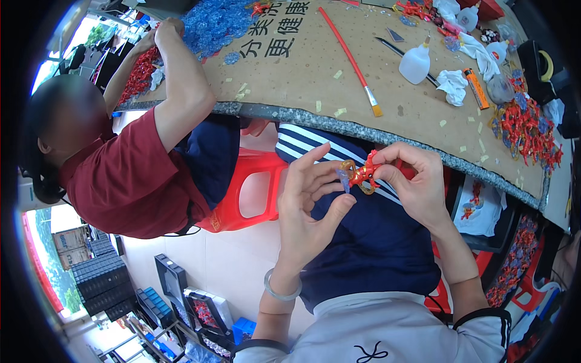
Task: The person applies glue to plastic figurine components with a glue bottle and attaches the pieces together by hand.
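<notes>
A small red and gold figure ornament is pinched between the thumb and fingers of my right hand, held over my lap below the table edge. My left hand is raised beside it, its fingers spread. The thumb and forefinger touch a small pale blue piece at the ornament's left end. A pale bangle circles my left wrist.
A cardboard-covered table carries a red-handled brush, white squeeze bottles, an orange lighter, crumpled tissue and a heap of red ornaments. To my left, a person in a red shirt sits on a red stool, working at blue pieces.
</notes>
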{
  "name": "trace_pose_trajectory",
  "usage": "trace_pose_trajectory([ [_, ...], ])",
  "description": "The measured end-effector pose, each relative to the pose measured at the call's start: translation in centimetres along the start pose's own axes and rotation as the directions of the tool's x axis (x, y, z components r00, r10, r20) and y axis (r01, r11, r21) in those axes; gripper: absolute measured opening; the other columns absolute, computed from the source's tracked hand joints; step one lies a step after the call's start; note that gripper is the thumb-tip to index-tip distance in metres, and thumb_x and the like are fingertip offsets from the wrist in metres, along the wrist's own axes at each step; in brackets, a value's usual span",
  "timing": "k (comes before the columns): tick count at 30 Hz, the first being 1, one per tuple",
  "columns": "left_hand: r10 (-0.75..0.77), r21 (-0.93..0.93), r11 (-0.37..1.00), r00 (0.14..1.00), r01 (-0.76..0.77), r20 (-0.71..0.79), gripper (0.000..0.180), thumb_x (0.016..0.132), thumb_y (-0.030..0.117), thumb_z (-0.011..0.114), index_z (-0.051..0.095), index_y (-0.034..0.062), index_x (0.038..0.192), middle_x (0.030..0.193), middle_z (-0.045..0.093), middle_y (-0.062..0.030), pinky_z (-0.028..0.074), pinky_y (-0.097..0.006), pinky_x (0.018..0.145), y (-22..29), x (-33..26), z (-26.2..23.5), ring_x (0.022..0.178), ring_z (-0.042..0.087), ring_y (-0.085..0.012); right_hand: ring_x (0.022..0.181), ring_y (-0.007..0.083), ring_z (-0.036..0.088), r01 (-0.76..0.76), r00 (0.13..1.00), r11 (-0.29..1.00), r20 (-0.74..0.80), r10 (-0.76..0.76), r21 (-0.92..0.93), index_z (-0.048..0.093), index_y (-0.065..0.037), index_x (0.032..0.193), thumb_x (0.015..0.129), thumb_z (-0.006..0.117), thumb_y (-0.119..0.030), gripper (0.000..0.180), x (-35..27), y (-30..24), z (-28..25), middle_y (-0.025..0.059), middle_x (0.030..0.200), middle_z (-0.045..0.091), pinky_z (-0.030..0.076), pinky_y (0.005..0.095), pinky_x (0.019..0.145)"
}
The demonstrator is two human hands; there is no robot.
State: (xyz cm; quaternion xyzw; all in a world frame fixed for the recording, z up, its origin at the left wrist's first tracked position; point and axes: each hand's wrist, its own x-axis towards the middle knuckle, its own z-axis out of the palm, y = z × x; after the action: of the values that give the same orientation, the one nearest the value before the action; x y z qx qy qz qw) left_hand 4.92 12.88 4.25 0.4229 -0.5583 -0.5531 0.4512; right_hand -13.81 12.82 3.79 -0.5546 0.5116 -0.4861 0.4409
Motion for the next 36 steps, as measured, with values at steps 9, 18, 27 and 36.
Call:
trace_pose_trajectory([
  [9, 0.024, -0.078, 0.997, 0.980, -0.008, 0.200, 0.052, 0.088, 0.013, 0.066, 0.041, -0.0024, 0.130, 0.119, 0.057, -0.0177, 0.049, -0.029, 0.088, -0.4, 0.6, -0.4, 0.107, 0.059, -0.0204, 0.067, 0.0229, 0.063, 0.199, 0.979, 0.976, 0.049, -0.196, -0.086, 0.063, 0.001, 0.080, 0.073, 0.066, 0.006, 0.009, 0.4, 0.8, -0.4, 0.0096, 0.073, 0.064, 0.048, 0.0302, 0.061],
  [18, -0.108, -0.392, 0.872, 0.897, 0.293, 0.429, 0.058, 0.090, 0.028, 0.064, 0.038, -0.0058, 0.129, 0.118, 0.055, -0.0194, 0.052, -0.038, 0.087, -2.0, 1.0, -0.7, 0.103, 0.064, -0.0339, 0.073, 0.0198, 0.062, 0.481, 0.742, 0.877, 0.522, -0.421, 0.023, 0.067, -0.002, 0.079, 0.072, 0.060, 0.007, 0.013, 4.8, -0.2, -2.5, 0.0070, 0.078, 0.062, 0.047, 0.0284, 0.068],
  [27, -0.223, -0.464, 0.737, 0.825, 0.492, 0.519, 0.060, 0.083, 0.017, 0.072, 0.037, -0.0031, 0.129, 0.116, 0.057, -0.0194, 0.059, -0.030, 0.066, -2.3, 1.1, -0.3, 0.093, 0.067, -0.0342, 0.070, 0.0103, 0.061, 0.152, 0.753, 0.978, 0.624, -0.207, 0.140, 0.069, 0.001, 0.087, 0.073, 0.058, 0.013, 0.022, 4.7, 0.2, -2.5, 0.0074, 0.089, 0.055, 0.051, 0.0214, 0.059],
  [36, -0.214, -0.562, 0.792, 0.970, 0.239, 0.111, 0.043, 0.086, 0.008, 0.067, 0.046, -0.0041, 0.121, 0.122, 0.052, -0.0178, 0.057, -0.030, 0.072, -2.4, 0.6, 0.7, 0.099, 0.065, -0.0273, 0.087, 0.0133, 0.052, 0.231, 0.973, 0.939, -0.039, -0.228, 0.255, 0.060, -0.001, 0.105, 0.068, 0.083, -0.023, 0.049, -1.1, 2.6, 1.1, 0.0063, 0.101, 0.055, 0.042, 0.0256, 0.078],
])
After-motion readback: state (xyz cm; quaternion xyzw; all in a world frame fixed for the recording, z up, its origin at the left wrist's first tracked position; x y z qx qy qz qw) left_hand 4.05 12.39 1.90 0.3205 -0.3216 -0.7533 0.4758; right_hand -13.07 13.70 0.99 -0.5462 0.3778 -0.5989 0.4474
